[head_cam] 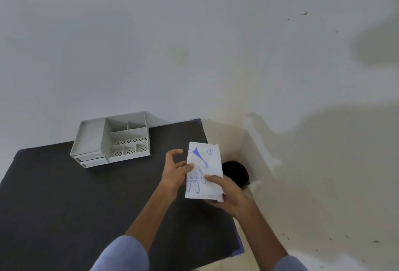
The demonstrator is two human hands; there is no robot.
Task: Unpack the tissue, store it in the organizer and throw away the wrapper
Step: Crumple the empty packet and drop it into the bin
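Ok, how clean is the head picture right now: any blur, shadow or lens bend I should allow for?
Head view: soft all over, so the blue print on the tissue packet is only partly legible; wide-angle bend skews the organizer and the table's edges; broad soft shadows darken the wall at right; no glare; both hands, left hand and right hand, are evenly lit.

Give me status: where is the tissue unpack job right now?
Done: nothing visible. In hand: both hands, left and right, hold the printed tissue packet above the dark table. Left: unwrapping, filling the organizer (compartments look empty), binning the wrapper, perhaps that dark round container.
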